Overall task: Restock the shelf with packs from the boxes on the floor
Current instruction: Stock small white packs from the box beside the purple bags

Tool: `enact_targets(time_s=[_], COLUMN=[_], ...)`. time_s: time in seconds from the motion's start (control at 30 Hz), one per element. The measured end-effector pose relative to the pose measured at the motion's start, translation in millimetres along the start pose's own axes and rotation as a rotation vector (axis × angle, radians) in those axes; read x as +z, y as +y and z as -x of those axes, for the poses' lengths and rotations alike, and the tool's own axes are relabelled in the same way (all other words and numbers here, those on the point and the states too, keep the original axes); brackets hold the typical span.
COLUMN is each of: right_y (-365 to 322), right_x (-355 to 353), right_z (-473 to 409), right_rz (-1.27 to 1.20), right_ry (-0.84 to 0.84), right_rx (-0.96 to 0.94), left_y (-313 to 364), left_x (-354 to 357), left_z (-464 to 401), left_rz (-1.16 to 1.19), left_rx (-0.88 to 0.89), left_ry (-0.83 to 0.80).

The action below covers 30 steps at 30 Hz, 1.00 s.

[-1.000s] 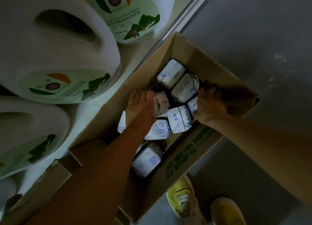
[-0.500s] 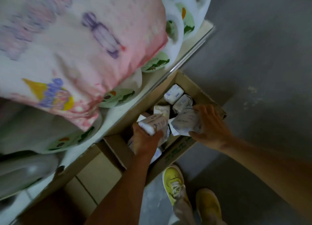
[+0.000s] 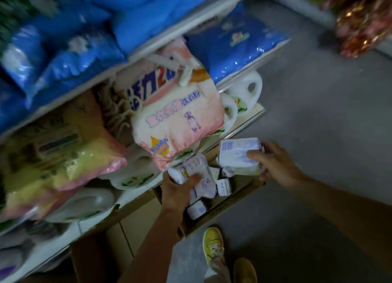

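Note:
My left hand (image 3: 180, 192) grips a small white pack with blue print (image 3: 191, 168), lifted above the open cardboard box (image 3: 229, 204) on the floor. My right hand (image 3: 273, 166) holds a second white pack (image 3: 237, 153), fingers curled over its front, level with the lowest shelf edge. Several more white packs (image 3: 222, 186) lie inside the box under both hands. The shelf (image 3: 244, 121) rises to the left.
A pink-and-white bag (image 3: 178, 117) and a yellow bag (image 3: 63, 153) overhang the lower shelf. White jugs (image 3: 244, 91) stand beneath them. Blue bags (image 3: 233, 45) fill the upper shelves. A second cardboard box (image 3: 131, 225) stands at my left. My yellow shoes (image 3: 214, 244) are on grey floor.
Both hands have taken a pack from the box and lifted them up toward the shelf. The view has risen from the box to take in the upper shelves.

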State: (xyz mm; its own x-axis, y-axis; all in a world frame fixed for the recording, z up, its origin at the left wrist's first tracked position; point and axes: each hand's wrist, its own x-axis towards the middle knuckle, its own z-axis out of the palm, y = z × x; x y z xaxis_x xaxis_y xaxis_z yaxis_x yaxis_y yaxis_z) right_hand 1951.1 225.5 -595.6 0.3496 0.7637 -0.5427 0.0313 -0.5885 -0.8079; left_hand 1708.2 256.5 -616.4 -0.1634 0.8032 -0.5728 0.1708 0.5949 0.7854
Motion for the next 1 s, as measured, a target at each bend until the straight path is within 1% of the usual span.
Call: enact_targets(time_s=[0.07,0.13,0.2,0.3,0.5,0.57,0.67,0.77,0.8,0.93,1.0], right_y=[-35.4,-72.3,-100.7,-130.5,-197.0,-221.0,-257.5,-287.4,-296.3,-325.1,-341.3], right_x=[-5.4,-8.9,-8.5,-5.9,0.2,3.6,12.8,28.6,35.2,71.1,91.0], right_z=[18.4,41.8,62.4,85.2,155.6,174.7,202.2,234.8,246.7,288.7,307.7], right_rz=[-0.178,-0.249,-0.244,-0.199,-0.134,-0.069,0.026,0.121,0.143,0.201,0.214], right_ry=[-0.069,-0.159,-0.239,-0.297,-0.406,-0.467,-0.605,-0.746,-0.769,-0.714,-0.684], right_rx=[0.17,0.26,0.277,0.26,0.158,0.113,0.02,-0.098,-0.139,-0.319,-0.39], left_y=[22.9,52.2,78.0,109.6,156.9,171.0,188.8,200.4,203.6,214.0,216.2], left_x=[-15.4,-31.0,-47.3,-65.4,-112.0,-125.9,-149.6,-182.4,-194.5,-242.5,-269.1], left_z=[22.5,48.0,70.0,99.0,171.5,194.8,226.4,251.5,257.6,281.7,294.0], left_rz=[0.022,0.046,0.081,0.119,0.118,0.155,0.274,0.337,0.355,0.461,0.51], left_rx=[0.063,0.133,0.188,0.287,0.442,0.457,0.453,0.454,0.45,0.413,0.423], left_ry=[0.031,0.047,0.038,0.043,0.089,0.122,0.164,0.219,0.238,0.265,0.289])
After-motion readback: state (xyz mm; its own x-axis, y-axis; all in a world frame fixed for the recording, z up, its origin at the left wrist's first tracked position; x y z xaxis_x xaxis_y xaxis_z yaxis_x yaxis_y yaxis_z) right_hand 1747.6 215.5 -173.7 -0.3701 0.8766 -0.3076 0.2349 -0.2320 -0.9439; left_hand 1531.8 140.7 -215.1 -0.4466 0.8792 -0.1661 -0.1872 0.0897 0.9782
